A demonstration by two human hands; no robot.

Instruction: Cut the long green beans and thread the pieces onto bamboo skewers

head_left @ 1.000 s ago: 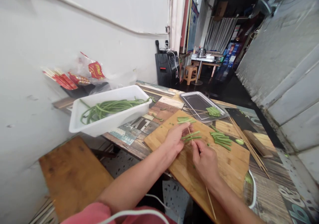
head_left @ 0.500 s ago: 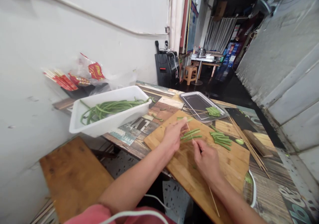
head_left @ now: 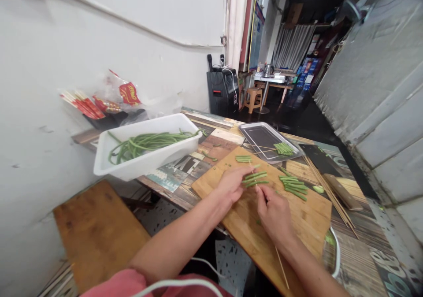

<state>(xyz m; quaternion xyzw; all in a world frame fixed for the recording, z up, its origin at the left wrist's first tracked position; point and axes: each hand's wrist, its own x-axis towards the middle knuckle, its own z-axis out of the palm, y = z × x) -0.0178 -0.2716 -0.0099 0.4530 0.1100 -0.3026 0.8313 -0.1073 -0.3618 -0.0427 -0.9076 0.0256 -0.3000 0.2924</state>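
Observation:
My right hand (head_left: 274,206) is closed around a thin wooden skewer (head_left: 282,268), whose long blunt end runs down below the wrist. Several cut green bean pieces (head_left: 256,179) are threaded crosswise near its tip, above the cutting board (head_left: 244,235). At the skewer's far end my left hand (head_left: 233,183) pinches a bean piece; its fingertips are partly hidden. Just beyond lies a small row of bean pieces (head_left: 243,159) on the board. To the right of my hands rests a larger group of cut beans (head_left: 293,186).
A white tub (head_left: 148,165) of long beans stands left. Behind the board is a metal tray (head_left: 257,140) with beaded skewers of beans (head_left: 283,148). Loose skewers (head_left: 330,193) and a cleaver (head_left: 340,189) lie right. A wooden stool (head_left: 99,235) is at lower left.
My left hand has drawn slightly back from the row of bean pieces beyond it, so that row shows more. A bean piece now sits at the skewer's tip. My right hand keeps its grip.

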